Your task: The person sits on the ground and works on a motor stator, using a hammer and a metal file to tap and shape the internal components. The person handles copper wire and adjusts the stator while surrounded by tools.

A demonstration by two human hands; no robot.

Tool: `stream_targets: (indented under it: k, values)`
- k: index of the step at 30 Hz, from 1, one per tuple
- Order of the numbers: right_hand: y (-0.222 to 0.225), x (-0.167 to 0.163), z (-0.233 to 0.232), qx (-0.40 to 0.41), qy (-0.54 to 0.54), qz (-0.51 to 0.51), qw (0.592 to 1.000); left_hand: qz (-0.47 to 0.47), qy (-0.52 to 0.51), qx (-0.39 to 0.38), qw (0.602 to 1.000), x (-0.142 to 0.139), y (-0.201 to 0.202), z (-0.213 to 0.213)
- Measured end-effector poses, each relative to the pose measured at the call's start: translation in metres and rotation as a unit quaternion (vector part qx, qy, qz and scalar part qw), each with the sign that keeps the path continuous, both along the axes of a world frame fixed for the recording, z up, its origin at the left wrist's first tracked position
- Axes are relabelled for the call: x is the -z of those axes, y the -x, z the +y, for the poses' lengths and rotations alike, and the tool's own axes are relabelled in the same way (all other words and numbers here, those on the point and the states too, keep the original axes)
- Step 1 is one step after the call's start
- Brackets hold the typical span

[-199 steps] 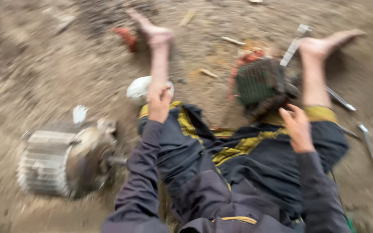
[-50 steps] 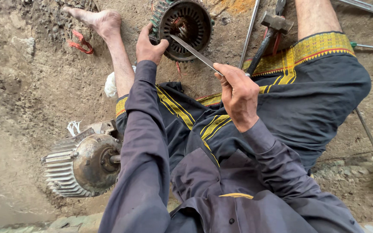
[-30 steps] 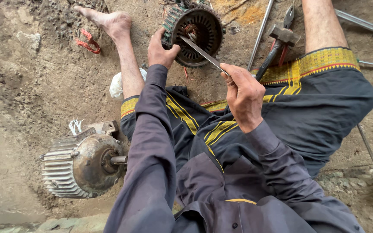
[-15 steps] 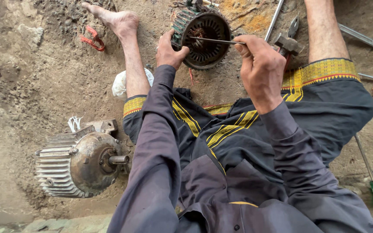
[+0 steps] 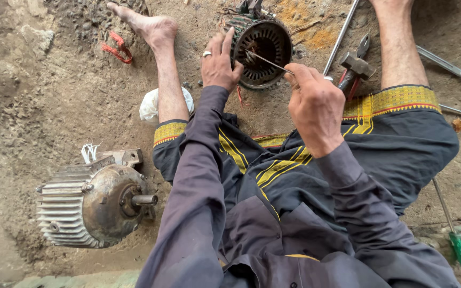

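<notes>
I sit on dirt ground with my legs spread. A round motor stator [image 5: 262, 50] stands on its side between my feet. My left hand [image 5: 218, 63] grips its left rim and wears a ring. A thin metal blade [image 5: 269, 62] is pinched in my right hand [image 5: 316, 106], its tip poked into the stator's bore among the windings.
A finned electric motor with a shaft [image 5: 93, 205] lies at my left. A hammer [image 5: 356, 66], a long rod [image 5: 340, 37], a wrench [image 5: 444, 61] and a green-handled screwdriver [image 5: 457, 242] lie at right. Red wire scrap [image 5: 116, 47] and a white rag [image 5: 150, 104] sit near my left leg.
My right hand has swung the blade from across my lap up into the stator's bore. My left hand has stayed on the stator's rim throughout.
</notes>
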State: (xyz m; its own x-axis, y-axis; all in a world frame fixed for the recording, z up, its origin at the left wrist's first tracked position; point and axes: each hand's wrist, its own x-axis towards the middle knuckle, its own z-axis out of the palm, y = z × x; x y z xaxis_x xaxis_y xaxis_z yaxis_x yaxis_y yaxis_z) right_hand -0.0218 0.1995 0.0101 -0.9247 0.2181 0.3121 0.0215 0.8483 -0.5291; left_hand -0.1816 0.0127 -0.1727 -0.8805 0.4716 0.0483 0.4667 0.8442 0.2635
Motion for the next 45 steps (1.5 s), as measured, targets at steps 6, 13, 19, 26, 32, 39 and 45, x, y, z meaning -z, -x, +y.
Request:
stream_targets:
  k: [6,13,19,26,32,39,45]
  values:
    - [-0.001,0.025,-0.004,0.001,0.06,0.013,0.998,0.014,-0.062,-0.022,0.998,-0.002,-0.006,0.005]
    - [-0.022,0.016,0.009,0.052,0.098,0.03,0.993,-0.032,-0.078,-0.035,0.996,-0.004,0.0,0.011]
    - [-0.018,0.004,0.008,0.046,0.096,0.025,0.994,-0.028,-0.072,-0.03,0.997,-0.002,0.0,0.011]
    - [-0.013,0.004,0.003,0.041,0.106,0.032,0.993,-0.04,-0.069,-0.032,0.996,0.001,0.0,0.01]
    - [-0.001,-0.003,-0.001,0.035,0.092,0.032,0.995,-0.021,-0.075,-0.022,0.997,-0.005,-0.004,0.01]
    - [0.005,-0.018,0.001,0.031,0.063,0.016,0.997,0.001,-0.086,-0.019,0.996,-0.009,-0.008,0.014]
    - [0.004,-0.004,-0.001,0.006,0.103,0.04,0.994,0.019,-0.083,-0.014,0.996,-0.001,-0.005,0.016]
